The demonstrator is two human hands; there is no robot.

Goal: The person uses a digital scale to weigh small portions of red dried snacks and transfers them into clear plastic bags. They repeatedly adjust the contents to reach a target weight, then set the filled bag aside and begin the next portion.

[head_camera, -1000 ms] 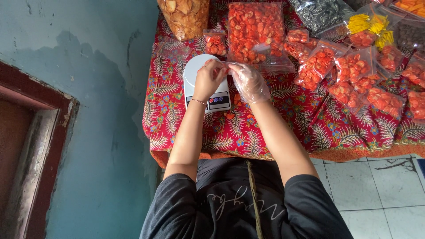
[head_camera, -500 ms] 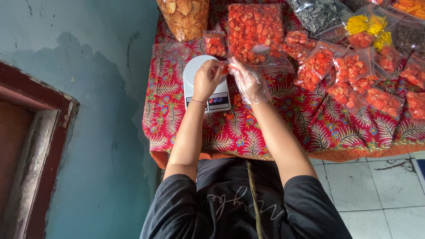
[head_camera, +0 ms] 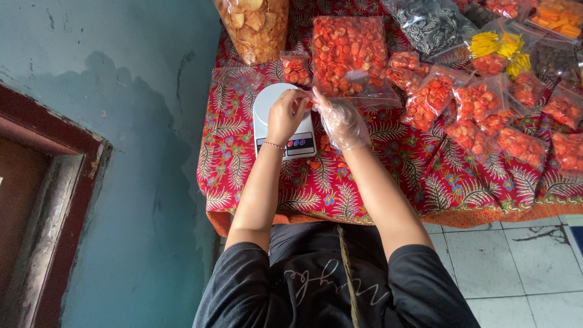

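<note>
My left hand [head_camera: 285,115], bare with a thin bracelet, and my right hand [head_camera: 341,121], in a clear plastic glove, meet fingertip to fingertip over a white digital kitchen scale [head_camera: 267,100]. Together they pinch a small clear bag [head_camera: 310,103] with a bit of red chip showing; most of it is hidden by my fingers. Just beyond my hands lies a large open bag of red chips [head_camera: 349,51], with a small filled packet [head_camera: 296,68] to its left.
A red leaf-patterned cloth [head_camera: 243,176] covers the table. Several sealed packets of red chips [head_camera: 486,121] crowd its right side. A big bag of tan crisps [head_camera: 255,27], a dark snack bag [head_camera: 431,24] and yellow sticks [head_camera: 495,44] stand at the back. A teal wall and door frame [head_camera: 67,200] are left.
My gloved right hand has closed in toward the left one above the scale. Otherwise the hands and bags stay where they were.
</note>
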